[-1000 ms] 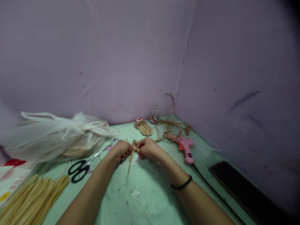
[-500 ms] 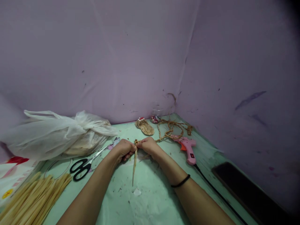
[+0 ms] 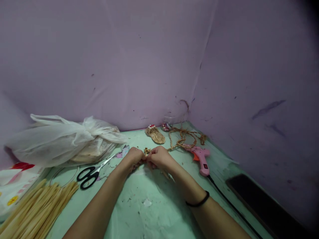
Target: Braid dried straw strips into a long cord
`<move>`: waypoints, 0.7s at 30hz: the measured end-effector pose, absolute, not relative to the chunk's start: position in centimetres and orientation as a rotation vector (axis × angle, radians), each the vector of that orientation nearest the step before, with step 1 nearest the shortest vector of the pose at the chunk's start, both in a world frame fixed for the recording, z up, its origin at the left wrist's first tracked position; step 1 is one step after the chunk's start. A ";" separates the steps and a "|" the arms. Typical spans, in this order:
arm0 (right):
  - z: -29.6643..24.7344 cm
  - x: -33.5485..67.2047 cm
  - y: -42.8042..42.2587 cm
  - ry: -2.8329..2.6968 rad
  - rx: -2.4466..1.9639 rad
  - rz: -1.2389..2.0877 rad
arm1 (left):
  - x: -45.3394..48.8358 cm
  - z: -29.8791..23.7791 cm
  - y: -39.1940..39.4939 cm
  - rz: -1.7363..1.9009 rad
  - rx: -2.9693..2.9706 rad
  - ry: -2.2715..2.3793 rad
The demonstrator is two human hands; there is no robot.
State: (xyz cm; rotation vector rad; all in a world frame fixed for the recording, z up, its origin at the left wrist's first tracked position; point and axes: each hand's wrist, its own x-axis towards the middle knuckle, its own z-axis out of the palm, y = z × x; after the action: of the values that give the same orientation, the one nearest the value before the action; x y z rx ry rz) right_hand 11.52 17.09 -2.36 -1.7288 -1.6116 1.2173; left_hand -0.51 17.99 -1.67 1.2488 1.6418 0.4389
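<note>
My left hand (image 3: pixel 135 158) is closed, its fingers pinching near the end of a braided straw cord (image 3: pixel 181 142). Right up against it, my right hand (image 3: pixel 160 157) is closed too, its thumb and fingertips on a pale straw strip (image 3: pixel 164 174) whose tail shows below the palm. The exact grip is partly hidden by the knuckles. Frayed brown fibre ends (image 3: pixel 146 151) stick up just beyond the fingertips. From behind my right hand the cord runs off to a loose coil at the back right.
Black-handled scissors (image 3: pixel 88 177) and a bundle of straw strips (image 3: pixel 42 212) lie left, before a white plastic bag (image 3: pixel 64 141). Behind are a woven slipper shape (image 3: pixel 156 135) and a clear bead jar (image 3: pixel 166 126). At right are a pink glue gun (image 3: pixel 203 159) and a dark phone-like slab (image 3: pixel 259 199).
The straw strip hung straight down between my hands; now it is swept right, under my right hand. My right hand has turned slightly. The whole view has shifted a little.
</note>
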 end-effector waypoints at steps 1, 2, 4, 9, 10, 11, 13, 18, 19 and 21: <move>-2.0 11.4 16.8 -1.697 -1.746 1.159 | -0.6 -1.7 18.0 0.432 1.219 1.624; -1.6 11.3 16.5 -1.791 -1.762 1.085 | -0.7 -1.6 18.0 0.422 1.186 1.603; -0.9 10.9 15.9 -1.951 -1.796 0.896 | -1.0 -1.6 18.2 0.410 1.137 1.554; 0.3 9.3 14.2 -2.127 -1.904 0.487 | -1.6 -2.3 18.5 0.421 1.090 1.485; 0.4 9.1 14.0 -2.160 -1.904 0.465 | -1.6 -2.4 18.5 0.442 1.100 1.474; 0.4 9.1 14.0 -2.194 -1.892 0.475 | -1.7 -2.4 18.4 0.468 1.115 1.460; 0.4 9.7 14.4 -2.210 -1.838 0.613 | -1.7 -2.4 18.2 0.516 1.146 1.423; 0.1 12.0 16.4 -1.543 -1.754 1.195 | -1.8 -1.6 17.8 0.516 1.144 1.339; 0.1 12.1 16.6 -1.403 -1.705 1.311 | -1.9 -1.6 17.8 0.510 1.139 1.333; 0.3 11.8 16.5 -1.223 -1.588 1.548 | -2.0 -1.6 17.9 0.510 1.143 1.326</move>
State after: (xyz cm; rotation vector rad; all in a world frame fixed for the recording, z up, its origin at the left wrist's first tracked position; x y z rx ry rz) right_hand 11.78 16.52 0.29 -1.5881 -1.2234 1.5480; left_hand -1.95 17.88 -1.60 1.1430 1.3260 0.5095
